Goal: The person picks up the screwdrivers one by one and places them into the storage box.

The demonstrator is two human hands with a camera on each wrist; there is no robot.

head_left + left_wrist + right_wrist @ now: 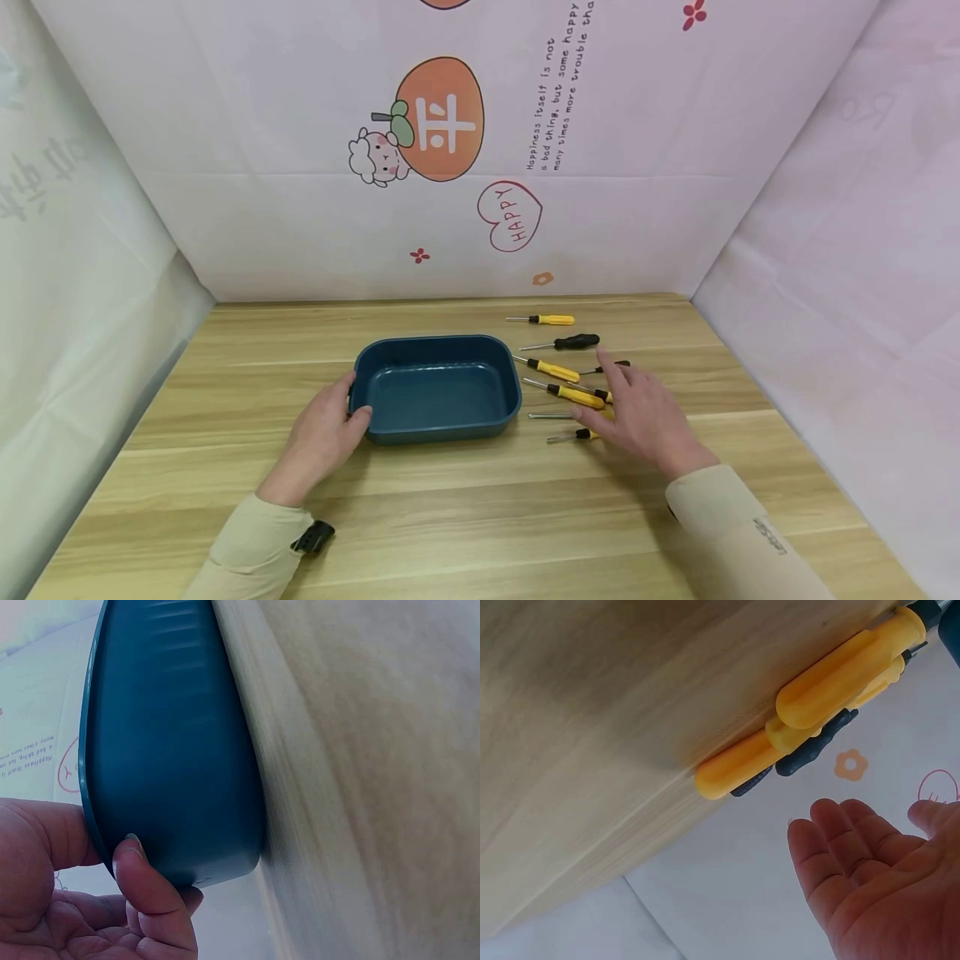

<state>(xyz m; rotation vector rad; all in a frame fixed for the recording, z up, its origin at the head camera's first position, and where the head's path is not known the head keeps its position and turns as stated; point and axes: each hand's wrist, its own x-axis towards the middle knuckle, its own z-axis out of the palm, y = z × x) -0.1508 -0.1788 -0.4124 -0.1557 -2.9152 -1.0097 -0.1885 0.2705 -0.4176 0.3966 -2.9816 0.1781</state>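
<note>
My left hand point(318, 435) grips the left end of a dark blue rectangular plastic box point(438, 433), thumb over its rim and fingers against the outside wall. In the left wrist view, curled fingers point(154, 892) touch the box wall point(169, 750). The inside of the box shows only its bare bottom. Spread and fairly straight, my right hand point(648, 417) hovers over several screwdrivers to the right of the box and holds nothing. Nearest to it are yellow-handled screwdrivers point(573, 396), partly hidden under the hand. The right wrist view shows yellow handles point(832, 682) apart from the fingertips.
Farther back lie a black-handled screwdriver point(577, 342) and a yellow-handled one point(557, 320). Everything stands on a wood-grain table point(465, 517). A white printed sheet point(300, 208) hangs behind it, with more white sheeting on both sides.
</note>
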